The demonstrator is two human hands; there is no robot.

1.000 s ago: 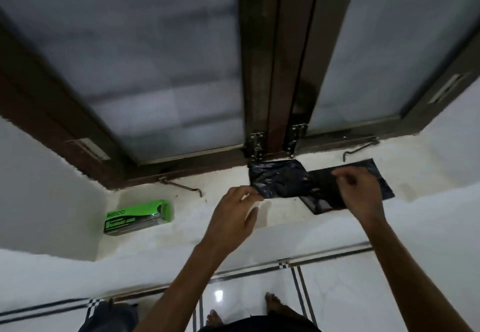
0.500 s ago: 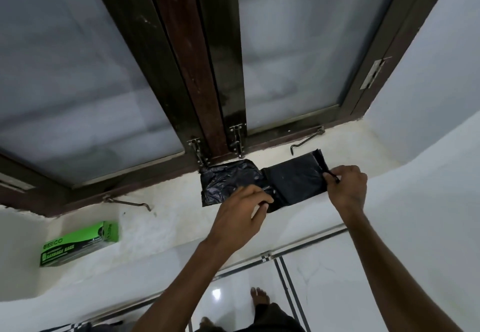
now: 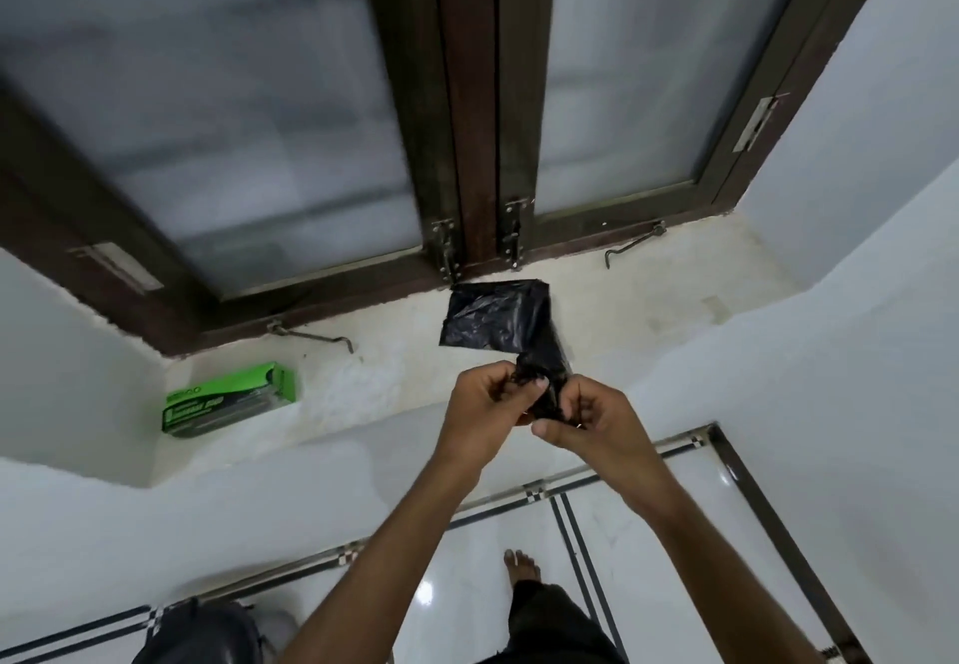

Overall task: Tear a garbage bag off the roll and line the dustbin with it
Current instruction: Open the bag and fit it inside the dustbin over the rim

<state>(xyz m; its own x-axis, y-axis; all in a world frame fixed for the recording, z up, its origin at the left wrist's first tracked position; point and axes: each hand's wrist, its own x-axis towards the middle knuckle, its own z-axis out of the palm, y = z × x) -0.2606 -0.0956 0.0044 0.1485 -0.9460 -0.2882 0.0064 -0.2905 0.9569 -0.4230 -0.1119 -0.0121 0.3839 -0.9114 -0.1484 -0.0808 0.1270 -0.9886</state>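
A folded black garbage bag [image 3: 495, 318] lies partly on the white window sill [image 3: 373, 383], its far part flat by the window frame. Its near end is bunched between my hands. My left hand [image 3: 488, 406] pinches that end from the left, and my right hand [image 3: 584, 417] grips it from the right, the two hands close together just over the sill's front edge. A green box of garbage bags [image 3: 228, 398] rests on the sill at the left. At the bottom left edge a dark round object [image 3: 202, 632], maybe the dustbin, stands on the floor.
A dark wooden window frame [image 3: 467, 144] with frosted panes rises behind the sill, with metal latches [image 3: 630, 245] at its base. White walls flank the sill. Below is a glossy white tiled floor [image 3: 674, 559] with dark border lines, and my bare foot [image 3: 521, 565].
My hands have come together: the right hand drew the bag's right end toward the left hand, so the bag is now bunched between both instead of spread flat along the sill.
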